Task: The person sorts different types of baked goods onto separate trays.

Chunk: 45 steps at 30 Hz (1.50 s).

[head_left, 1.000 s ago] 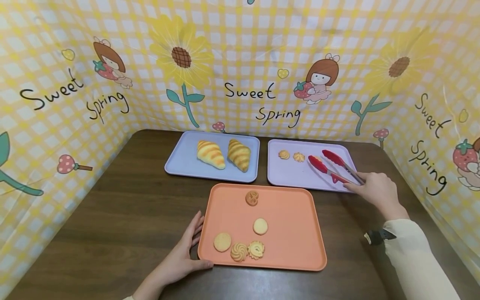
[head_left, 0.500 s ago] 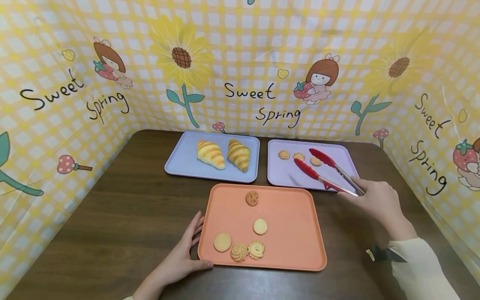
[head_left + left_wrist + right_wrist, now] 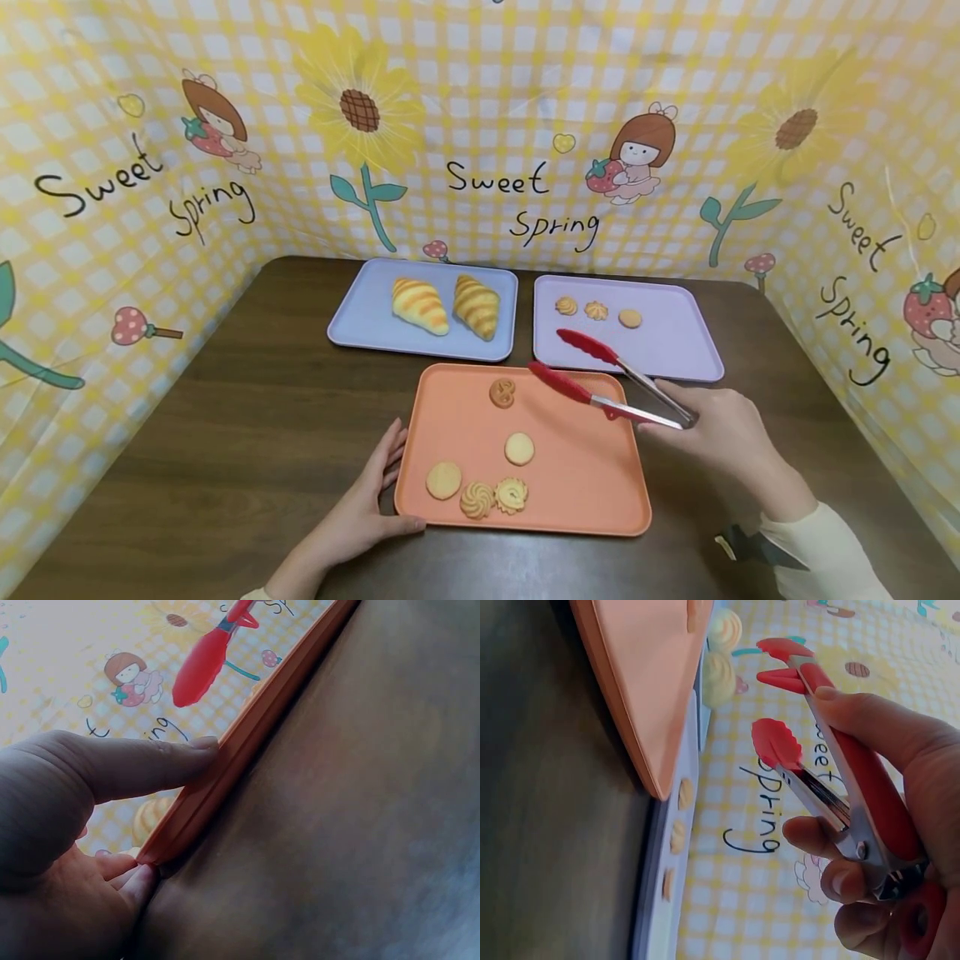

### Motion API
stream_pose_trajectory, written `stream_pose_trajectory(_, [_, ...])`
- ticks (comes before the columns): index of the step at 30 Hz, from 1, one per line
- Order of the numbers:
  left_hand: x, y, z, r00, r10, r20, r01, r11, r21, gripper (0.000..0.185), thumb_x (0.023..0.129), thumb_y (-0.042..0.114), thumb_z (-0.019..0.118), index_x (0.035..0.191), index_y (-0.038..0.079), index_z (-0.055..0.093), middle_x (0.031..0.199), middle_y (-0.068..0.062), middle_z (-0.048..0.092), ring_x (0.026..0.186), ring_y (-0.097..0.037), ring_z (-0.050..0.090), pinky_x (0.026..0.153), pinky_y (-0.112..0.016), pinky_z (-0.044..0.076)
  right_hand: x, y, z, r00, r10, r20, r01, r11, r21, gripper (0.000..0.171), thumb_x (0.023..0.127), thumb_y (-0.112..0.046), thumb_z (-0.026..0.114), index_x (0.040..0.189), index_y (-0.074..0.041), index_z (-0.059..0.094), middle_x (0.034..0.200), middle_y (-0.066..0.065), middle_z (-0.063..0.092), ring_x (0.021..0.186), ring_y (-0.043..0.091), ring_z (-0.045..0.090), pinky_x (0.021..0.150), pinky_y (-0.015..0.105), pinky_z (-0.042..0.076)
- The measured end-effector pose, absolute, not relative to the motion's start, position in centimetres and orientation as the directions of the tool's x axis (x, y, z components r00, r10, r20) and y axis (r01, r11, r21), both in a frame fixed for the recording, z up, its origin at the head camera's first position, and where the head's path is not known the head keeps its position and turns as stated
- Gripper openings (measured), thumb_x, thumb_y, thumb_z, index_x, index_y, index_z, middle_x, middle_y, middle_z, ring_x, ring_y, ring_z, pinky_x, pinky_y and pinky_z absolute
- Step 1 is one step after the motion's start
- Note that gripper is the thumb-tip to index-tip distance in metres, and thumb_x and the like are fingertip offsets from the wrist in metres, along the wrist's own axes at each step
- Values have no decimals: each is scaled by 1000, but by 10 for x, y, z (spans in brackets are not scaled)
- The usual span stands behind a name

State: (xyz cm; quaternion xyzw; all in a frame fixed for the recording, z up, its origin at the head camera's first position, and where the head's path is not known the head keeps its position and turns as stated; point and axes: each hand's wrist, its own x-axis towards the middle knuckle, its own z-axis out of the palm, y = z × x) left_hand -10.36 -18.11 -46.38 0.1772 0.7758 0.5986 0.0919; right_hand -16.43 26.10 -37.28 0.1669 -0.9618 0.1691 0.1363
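My right hand (image 3: 722, 429) grips a pair of red-tipped metal tongs (image 3: 862, 784), thumb along one red-padded arm. The tongs' tips stand apart with nothing between them, over the back right of the orange tray (image 3: 585, 500). At that tray's front left corner, my left hand (image 3: 360, 508) holds the edge, thumb (image 3: 161, 761) on the front rim and fingers along the left side. On the orange tray lie a pretzel cookie (image 3: 502, 392), two plain round cookies (image 3: 519, 449), a swirl cookie (image 3: 477, 500) and a ruffled-edge cookie (image 3: 512, 496).
Behind on the right, a purple tray (image 3: 675, 346) bears a swirl cookie (image 3: 566, 306), a star-shaped cookie (image 3: 596, 311) and a round cookie (image 3: 630, 318). A blue tray (image 3: 360, 321) with two croissants (image 3: 420, 306) stands at the back left. Checked cloth (image 3: 487, 100) walls in the table.
The right hand has drawn the tongs left and nearer, from around the round cookie on the purple tray to over the orange tray. The cookie stays behind. The left hand keeps its place.
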Motion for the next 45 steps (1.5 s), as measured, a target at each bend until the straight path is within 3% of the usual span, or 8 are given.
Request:
stream_pose_trajectory(10, [-105, -181, -463, -914, 398, 78, 175, 212, 961, 121, 78, 13, 86, 158, 1, -5, 160, -29, 9, 145, -47, 13, 104, -8, 27, -157, 259, -388, -812, -435, 388, -548, 798, -252, 60, 63, -38, 93, 111, -7, 78, 88, 3, 76, 65, 13, 65, 57, 34, 49])
stream_pose_trajectory(18, [-105, -181, -463, -914, 396, 85, 176, 200, 964, 121, 79, 12, 86, 158, 1, -5, 160, -29, 8, 145, -48, 12, 104, -8, 26, -157, 242, -401, -853, -412, 321, -505, 808, -305, 58, 66, -40, 91, 110, -6, 78, 77, -4, 73, 60, 8, 55, 54, 29, 45])
stream_pose_trajectory(22, [-105, -182, -463, -915, 395, 85, 177, 202, 963, 121, 78, 11, 86, 158, 0, -5, 160, -30, 8, 145, -48, 12, 104, -8, 26, -160, 231, -404, -868, -399, 295, -484, 812, -326, 58, 66, -39, 91, 112, -6, 77, 60, -16, 54, 56, 5, 44, 51, 27, 37])
stream_pose_trajectory(26, [-107, -182, -463, -915, 395, 81, 174, 206, 963, 121, 78, 11, 86, 158, 1, -5, 160, -29, 8, 145, -48, 12, 104, -8, 26, -164, 225, -405, -875, -392, 283, -473, 815, -335, 58, 67, -38, 92, 114, -7, 77, 54, -18, 36, 52, 4, 36, 48, 24, 31])
stream_pose_trajectory(45, [-104, -181, -463, -923, 382, 55, 147, 216, 965, 122, 77, 11, 87, 158, 2, -4, 160, -28, 9, 145, -46, 13, 104, -8, 27, -174, 212, -411, -848, -443, 291, -520, 801, -297, 57, 66, -38, 92, 113, -8, 77, 53, -16, 33, 52, 7, 36, 49, 25, 32])
